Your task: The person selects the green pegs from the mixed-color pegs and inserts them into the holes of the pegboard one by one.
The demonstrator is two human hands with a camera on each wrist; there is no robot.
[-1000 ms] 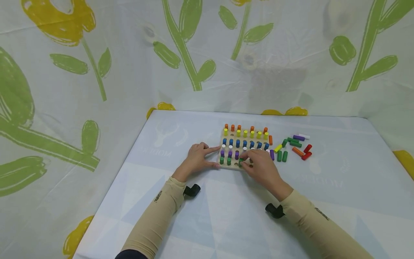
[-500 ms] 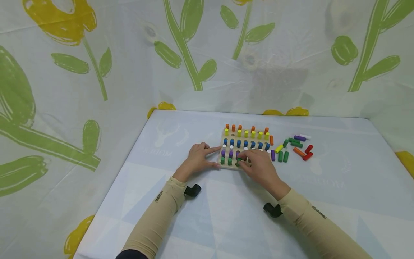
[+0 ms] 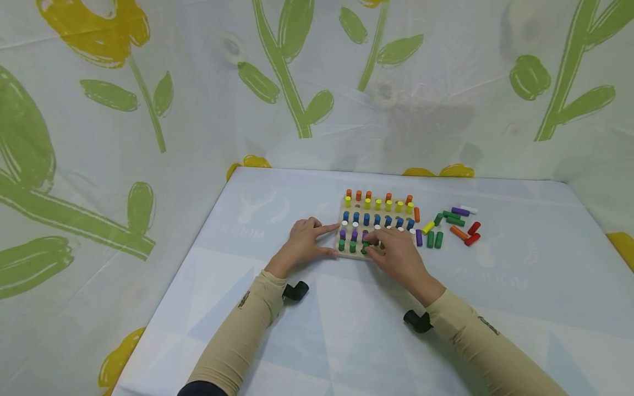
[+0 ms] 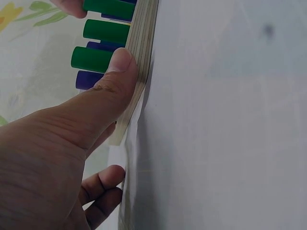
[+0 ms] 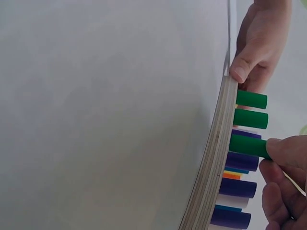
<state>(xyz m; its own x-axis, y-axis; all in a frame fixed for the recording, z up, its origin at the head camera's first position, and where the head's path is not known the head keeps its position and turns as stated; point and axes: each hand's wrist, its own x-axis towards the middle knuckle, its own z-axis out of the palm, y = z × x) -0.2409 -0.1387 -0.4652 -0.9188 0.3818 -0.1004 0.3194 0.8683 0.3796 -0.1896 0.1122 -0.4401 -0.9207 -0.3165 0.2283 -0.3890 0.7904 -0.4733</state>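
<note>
A wooden pegboard lies on the table, with rows of orange, yellow, blue, white, purple and green pegs standing in it. My left hand steadies its left side: the thumb presses the near left corner and the straight index finger touches the left edge. Thumb and fingertips of my right hand pinch the top of a green peg in the nearest row. That peg stands upright at the board, beside two other green pegs. The right hand covers the board's near right part in the head view.
Loose pegs lie on the table right of the board: several green pegs, red pegs, an orange peg, a yellow peg, purple and white ones. Another orange peg lies against the board's right edge. A patterned curtain hangs behind.
My right hand has shifted slightly left with the green peg, which now stands at the third place of the nearest row. The left hand has stayed on the board.
</note>
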